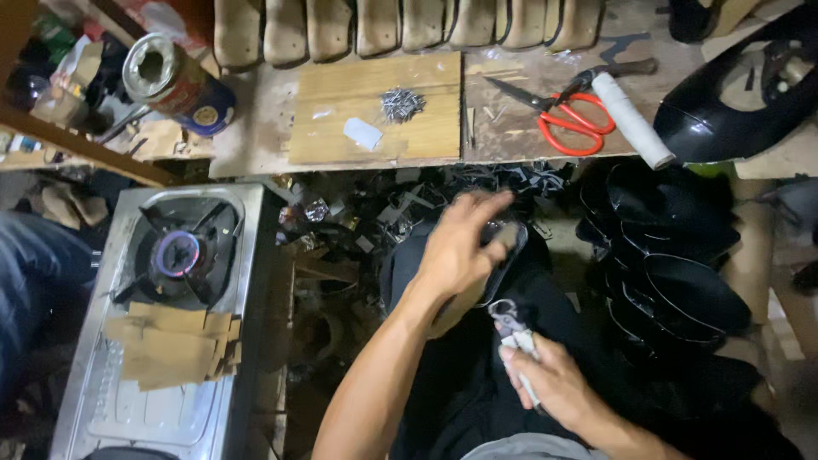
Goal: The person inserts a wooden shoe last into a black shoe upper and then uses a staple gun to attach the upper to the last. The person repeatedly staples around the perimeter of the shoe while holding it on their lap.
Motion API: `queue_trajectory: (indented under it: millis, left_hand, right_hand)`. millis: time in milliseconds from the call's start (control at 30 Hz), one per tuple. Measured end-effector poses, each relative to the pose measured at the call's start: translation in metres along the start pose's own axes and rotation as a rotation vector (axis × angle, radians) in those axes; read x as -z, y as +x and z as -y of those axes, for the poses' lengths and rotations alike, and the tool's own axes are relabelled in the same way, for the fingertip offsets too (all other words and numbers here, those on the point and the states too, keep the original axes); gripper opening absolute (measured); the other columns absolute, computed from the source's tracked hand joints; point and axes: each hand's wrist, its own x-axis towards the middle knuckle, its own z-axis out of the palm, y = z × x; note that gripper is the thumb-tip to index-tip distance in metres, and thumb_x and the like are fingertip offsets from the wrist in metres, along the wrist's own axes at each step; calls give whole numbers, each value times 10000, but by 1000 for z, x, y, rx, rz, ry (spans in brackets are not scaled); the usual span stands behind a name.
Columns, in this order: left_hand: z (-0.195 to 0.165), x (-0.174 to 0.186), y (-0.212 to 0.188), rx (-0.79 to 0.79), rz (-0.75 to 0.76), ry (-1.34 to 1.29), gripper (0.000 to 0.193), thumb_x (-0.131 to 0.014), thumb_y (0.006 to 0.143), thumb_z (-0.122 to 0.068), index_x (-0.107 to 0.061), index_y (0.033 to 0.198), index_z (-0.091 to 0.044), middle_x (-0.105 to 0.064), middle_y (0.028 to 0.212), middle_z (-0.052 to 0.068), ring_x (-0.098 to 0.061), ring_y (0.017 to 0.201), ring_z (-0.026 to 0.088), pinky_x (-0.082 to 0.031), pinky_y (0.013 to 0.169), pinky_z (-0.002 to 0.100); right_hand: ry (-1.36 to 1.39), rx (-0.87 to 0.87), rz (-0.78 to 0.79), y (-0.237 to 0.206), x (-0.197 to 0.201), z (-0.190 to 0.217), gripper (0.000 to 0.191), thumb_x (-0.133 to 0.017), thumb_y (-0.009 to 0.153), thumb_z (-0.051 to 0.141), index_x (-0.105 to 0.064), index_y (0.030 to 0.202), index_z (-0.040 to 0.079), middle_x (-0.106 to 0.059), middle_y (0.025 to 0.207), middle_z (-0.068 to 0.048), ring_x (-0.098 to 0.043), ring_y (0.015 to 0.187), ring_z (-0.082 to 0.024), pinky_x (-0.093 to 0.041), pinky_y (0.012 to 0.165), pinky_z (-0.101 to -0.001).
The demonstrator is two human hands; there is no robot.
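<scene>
Left hand (pixel 456 247) grips a black shoe (pixel 503 255) on the lap, fingers curled over its upper. Right hand (pixel 554 379) is closed on pliers (pixel 511 328), just beside the shoe's heel. Scissors (pixel 567 115) and nails (pixel 402 104) lie on the worktop (pixel 256 136) beyond.

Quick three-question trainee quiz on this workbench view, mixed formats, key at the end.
1. True or false: the gas burner is lit.
2. The red-handled scissors lie: A) on the stove, B) on the bench beside a white roll, C) in the tin can.
3. Which of the hands holds the metal pliers?

Key: 1 true; 2 B; 3 the right hand; the left hand rests on the black shoe.
</scene>
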Motion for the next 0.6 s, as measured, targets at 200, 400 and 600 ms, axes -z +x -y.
queue_trajectory:
  millis: [200, 400, 600]
  left_hand:
    - [0, 27, -66, -69, -443, -189, 469, -754, 885, -86, -571, 1316, -46, -593, 1334, 184, -587, 1303, 361, -459, 1158, 451]
    - [20, -5, -136, 55, -286, 70, 514, -664, 862, 17, -578, 1367, -25, -609, 1410, 181, -445, 1439, 441, -275, 1226, 565]
    - [43, -15, -141, 80, -201, 30, 562, -654, 866, 39, -572, 1416, -42, -564, 1502, 166, -462, 1468, 351, -297, 1238, 531]
  right_hand:
    - [-209, -35, -12, 4, 21, 15, 329, -617, 943, 318, -747, 1046, 33, -707, 687, -95, -653, 542, -142, -500, 485, -287]
    - [-549, 273, -31, 19, 4, 21, 257, -603, 915, 207, -690, 1093, 43, -771, 895, -106, -731, 809, -254, -565, 688, -373]
    - [-734, 470, -37, 33, -27, 42, 323, -556, 903, 123, -612, 1210, 41, -743, 993, -168, -719, 949, -374, -557, 792, -450]
